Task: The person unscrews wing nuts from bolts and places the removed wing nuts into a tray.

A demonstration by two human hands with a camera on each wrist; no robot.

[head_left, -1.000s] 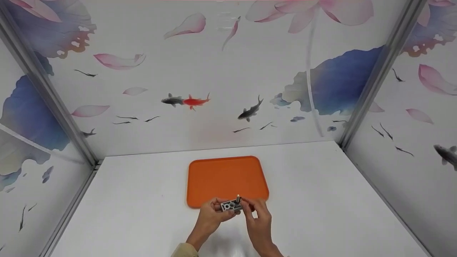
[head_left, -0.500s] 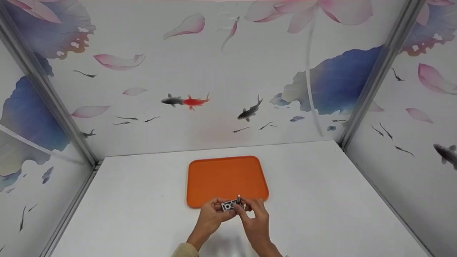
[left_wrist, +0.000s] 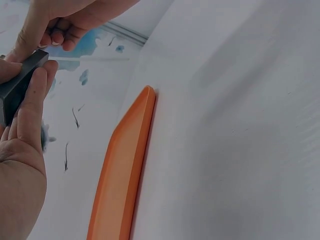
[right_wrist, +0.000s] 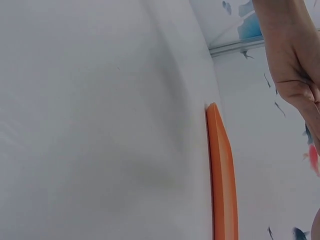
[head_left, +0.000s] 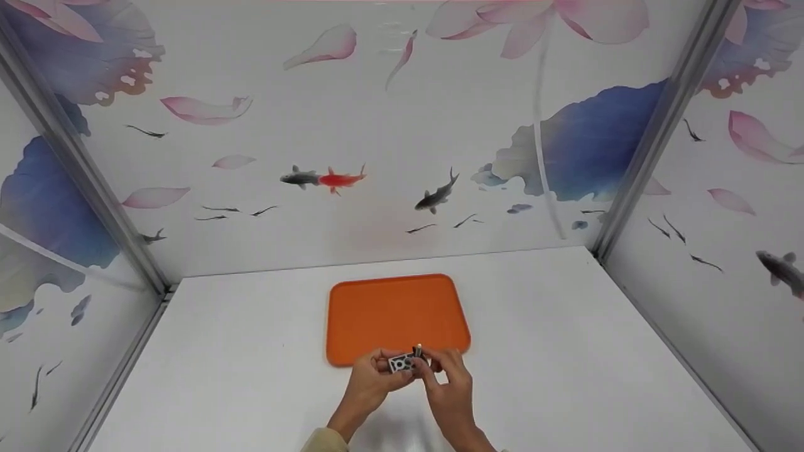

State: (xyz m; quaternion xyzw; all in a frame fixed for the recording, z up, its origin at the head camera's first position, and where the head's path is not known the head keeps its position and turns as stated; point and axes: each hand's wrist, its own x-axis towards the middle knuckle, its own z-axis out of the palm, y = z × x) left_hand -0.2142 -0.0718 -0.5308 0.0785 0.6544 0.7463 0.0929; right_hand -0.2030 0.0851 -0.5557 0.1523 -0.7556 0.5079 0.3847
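In the head view, my left hand (head_left: 369, 380) grips a small grey metal block (head_left: 398, 363) with round holes in its face. A short upright pin (head_left: 419, 350) with a brass-coloured tip stands at the block's right end. The thumb and forefinger of my right hand (head_left: 453, 384) pinch around this pin. From the left wrist, the block (left_wrist: 24, 82) shows a dark, smooth side between left thumb and fingers, and the right hand (left_wrist: 75, 20) meets its far end. The right wrist view catches only part of the right hand (right_wrist: 292, 55); its fingertips are out of frame.
An orange tray (head_left: 397, 314) lies on the white table (head_left: 534, 326), just beyond the hands. Printed panels (head_left: 389, 125) with metal corner posts (head_left: 666, 119) enclose the table at the back and both sides.
My right thumb has shifted left onto the block's face, and the right fingers have closed in around the pin. The left hand keeps its grip. The head view has shifted slightly.
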